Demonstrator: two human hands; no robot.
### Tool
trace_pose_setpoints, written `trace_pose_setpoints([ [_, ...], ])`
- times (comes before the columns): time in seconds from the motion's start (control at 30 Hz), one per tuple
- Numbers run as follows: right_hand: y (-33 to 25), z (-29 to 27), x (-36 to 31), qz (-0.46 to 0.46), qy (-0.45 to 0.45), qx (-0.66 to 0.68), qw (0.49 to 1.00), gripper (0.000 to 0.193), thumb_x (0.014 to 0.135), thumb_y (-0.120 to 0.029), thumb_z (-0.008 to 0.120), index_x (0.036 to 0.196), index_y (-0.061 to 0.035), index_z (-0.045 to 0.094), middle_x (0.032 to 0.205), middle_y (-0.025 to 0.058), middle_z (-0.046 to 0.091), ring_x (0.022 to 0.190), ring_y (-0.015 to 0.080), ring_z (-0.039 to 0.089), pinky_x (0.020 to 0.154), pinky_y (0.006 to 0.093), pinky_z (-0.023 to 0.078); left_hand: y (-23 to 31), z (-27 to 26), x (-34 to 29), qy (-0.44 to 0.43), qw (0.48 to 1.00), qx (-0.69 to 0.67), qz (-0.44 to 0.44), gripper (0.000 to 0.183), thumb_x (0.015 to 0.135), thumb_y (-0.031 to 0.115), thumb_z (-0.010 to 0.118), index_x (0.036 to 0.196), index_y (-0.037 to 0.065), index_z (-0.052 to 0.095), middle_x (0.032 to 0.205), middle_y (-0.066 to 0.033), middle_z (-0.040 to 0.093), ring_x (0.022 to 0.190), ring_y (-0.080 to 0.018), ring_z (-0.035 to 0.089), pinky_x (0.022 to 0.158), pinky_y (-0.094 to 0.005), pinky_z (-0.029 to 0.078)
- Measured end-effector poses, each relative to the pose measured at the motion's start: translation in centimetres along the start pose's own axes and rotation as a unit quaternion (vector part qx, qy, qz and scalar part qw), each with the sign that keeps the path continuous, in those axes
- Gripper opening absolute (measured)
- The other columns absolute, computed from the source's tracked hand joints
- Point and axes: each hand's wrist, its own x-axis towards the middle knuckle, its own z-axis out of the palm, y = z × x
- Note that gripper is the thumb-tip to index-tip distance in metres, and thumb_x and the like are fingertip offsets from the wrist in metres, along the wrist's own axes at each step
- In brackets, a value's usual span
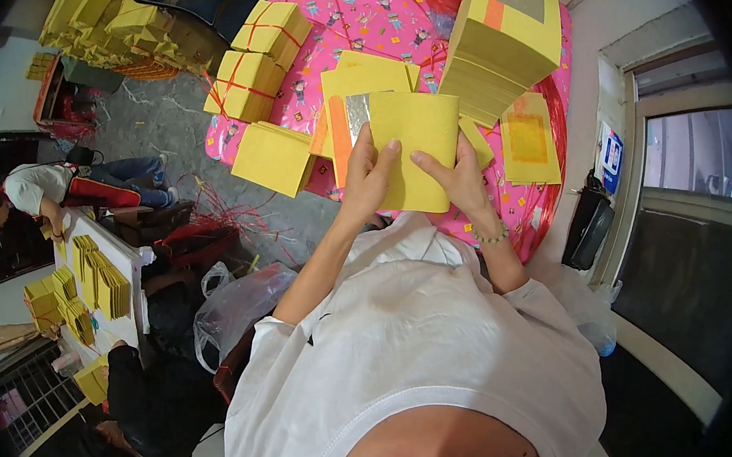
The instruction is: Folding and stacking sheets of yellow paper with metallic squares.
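Observation:
Upright in front of my chest is a folded piece of yellow paper (417,130), bent over in a rounded fold at its right side. My left hand (370,175) grips its lower left edge, thumb on the front face. On the right edge, my right hand (463,178) holds it the same way; the fingers behind are partly hidden. Just beyond lie loose yellow sheets (369,76), one with an orange strip and a silver patch. To the right of them rises a tall stack of yellow paper (478,73). A yellow sheet with an orange square (529,137) lies near my right hand.
Red-tied paper bundles (245,85) and a folded yellow pile (273,157) sit along the left of the pink patterned table (303,83). Red string (557,119) hangs at its right edge. Two people are at a white table (109,240) on the left, near a plastic bag (239,311).

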Motion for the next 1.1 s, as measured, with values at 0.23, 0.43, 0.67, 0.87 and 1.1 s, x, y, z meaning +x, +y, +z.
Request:
trace_pose_setpoints([
  [0.23, 0.4, -0.2, 0.1, 0.007, -0.001, -0.003, 1.000, 0.048, 0.080, -0.006, 0.068, 0.121, 0.0019, 0.044, 0.109, 0.0100, 0.059, 0.099, 0.0160, 0.058, 0.082, 0.0291, 0.050, 0.5, 0.0, 0.2, -0.001, 0.998, -0.030, -0.046, 0.032, 0.093, 0.005, 0.044, 0.124, -0.001, 0.039, 0.119, -0.0119, 0.052, 0.110, -0.0163, 0.051, 0.093, -0.0306, 0.040],
  [0.43, 0.0, -0.1, 0.4, 0.025, 0.015, -0.026, 0.999, 0.047, 0.082, -0.010, 0.068, 0.121, 0.0022, 0.045, 0.109, 0.0106, 0.059, 0.096, 0.0147, 0.059, 0.081, 0.0275, 0.049, 0.0, -0.1, 0.9, 0.006, 0.999, -0.014, -0.041, 0.032, 0.094, 0.006, 0.043, 0.125, 0.000, 0.038, 0.118, -0.0115, 0.053, 0.108, -0.0164, 0.051, 0.093, -0.0312, 0.041],
  [0.67, 0.5, -0.6, 0.7, 0.053, 0.049, 0.105, 0.992, 0.031, 0.092, -0.018, 0.057, 0.115, 0.0018, 0.052, 0.104, 0.0069, 0.062, 0.091, 0.0095, 0.058, 0.076, 0.0248, 0.049, 0.5, -0.1, 0.4, -0.007, 0.999, -0.007, -0.044, 0.033, 0.094, 0.006, 0.043, 0.126, 0.000, 0.037, 0.119, -0.0116, 0.052, 0.109, -0.0171, 0.051, 0.093, -0.0315, 0.040],
  [0.87, -0.1, -0.8, 0.7, 0.025, 0.096, 0.070, 0.993, 0.027, 0.094, -0.020, 0.054, 0.111, 0.0009, 0.056, 0.095, 0.0024, 0.063, 0.082, 0.0062, 0.057, 0.074, 0.0208, 0.046, 0.0, -0.4, 0.2, 0.001, 0.999, -0.022, -0.039, 0.032, 0.094, 0.007, 0.044, 0.125, 0.000, 0.038, 0.117, -0.0115, 0.053, 0.108, -0.0171, 0.051, 0.092, -0.0312, 0.041],
  [1.1, 0.3, -2.3, 0.5, 0.028, 0.078, 0.031, 0.996, 0.021, 0.094, -0.020, 0.052, 0.101, -0.0014, 0.061, 0.090, -0.0002, 0.064, 0.079, 0.0032, 0.058, 0.069, 0.0195, 0.048, -0.3, -0.6, -0.2, -0.002, 0.998, -0.017, -0.055, 0.035, 0.094, 0.006, 0.045, 0.127, 0.000, 0.038, 0.121, -0.0115, 0.052, 0.109, -0.0163, 0.051, 0.093, -0.0311, 0.041],
])
